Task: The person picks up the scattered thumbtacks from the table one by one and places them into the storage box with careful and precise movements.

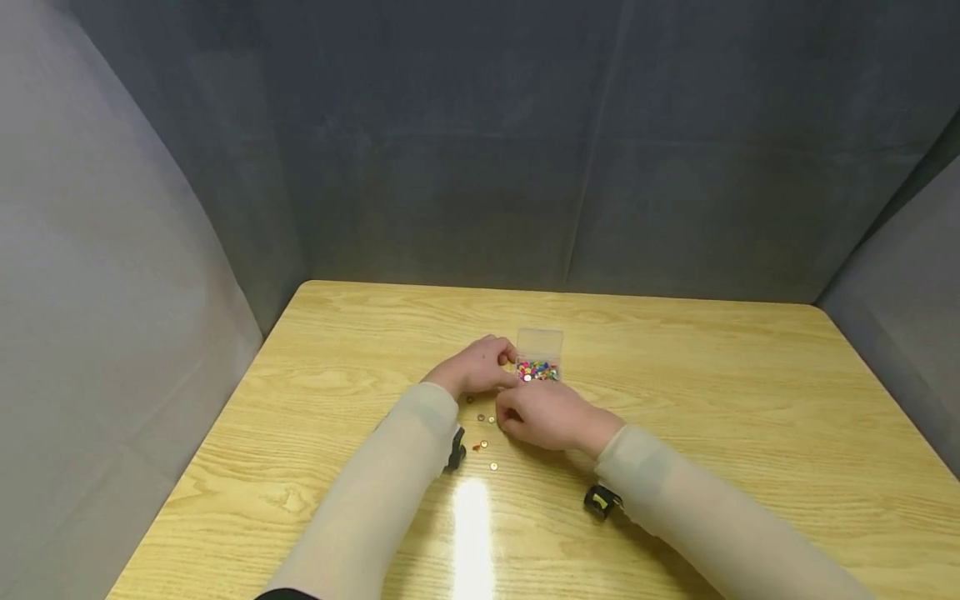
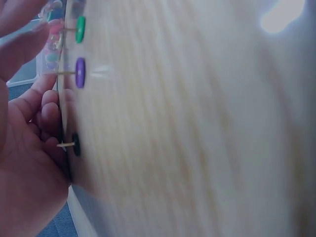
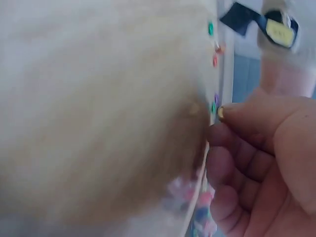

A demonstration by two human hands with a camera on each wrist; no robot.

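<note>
Hands meet at a small clear box (image 1: 542,350) of coloured pins on the table (image 1: 712,400).
Left hand (image 1: 474,367) lies curled beside the box, fingertips at its near-left corner; whether it grips anything I cannot tell. Right hand (image 1: 543,414) sits just in front, knuckles up, thumb and forefinger pinching 1 gold pin (image 3: 220,112). Loose pins (image 1: 483,433) stand heads-down between the wrists. Judged step: a pin-by-pin pick-up; the next move calls for a short, steady carry between scatter and box.

no legible text, labels, nos.
</note>
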